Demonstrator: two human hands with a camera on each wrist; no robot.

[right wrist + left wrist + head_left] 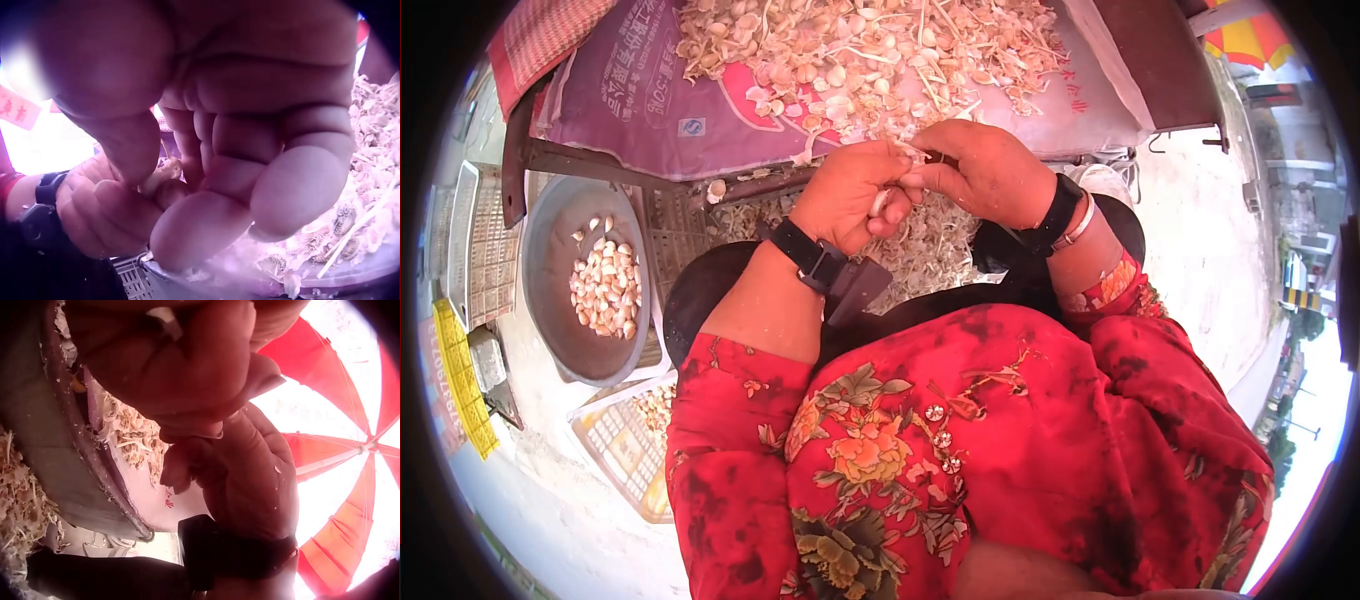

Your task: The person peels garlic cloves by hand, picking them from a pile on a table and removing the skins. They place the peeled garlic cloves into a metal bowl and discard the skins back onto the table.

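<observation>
My left hand [850, 195] and right hand [995, 178] meet over the near edge of the heap. Between them a small pale garlic clove [161, 175] is pinched at the fingertips, mostly covered by the fingers in the head view. Curled fingers of the left hand also keep another whitish clove [880, 203] against the palm; part of it shows in the left wrist view. The right thumb presses in from the side, its other fingers bent around. Loose garlic cloves, skins and stalks [860, 60] lie heaped just beyond the hands.
A purple printed sack [640, 100] covers the table under the heap. At the left stands a grey basin [540, 270] with cloves in it, beside plastic crates [485, 245]. Below the hands lies a pile of skins and stalks [925, 250]. A red-and-white umbrella [319, 362] spreads overhead.
</observation>
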